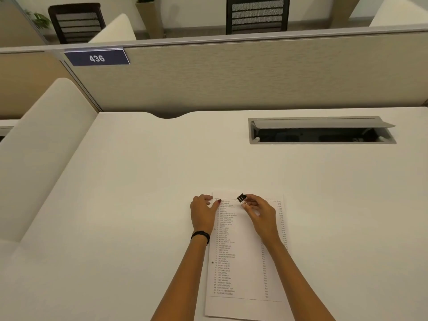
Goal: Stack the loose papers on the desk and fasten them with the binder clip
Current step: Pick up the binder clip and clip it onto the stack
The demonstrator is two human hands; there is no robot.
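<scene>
left hand [203,210] grips paper stack [245,262] top-left corner | right hand [259,212] pinches black binder clip [241,198] handles over stack's top edge | white surface [115,205]

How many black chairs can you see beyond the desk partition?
2. The left chair stands at the far left beyond the partition, the middle chair near the centre. Others may be hidden behind it.
</scene>
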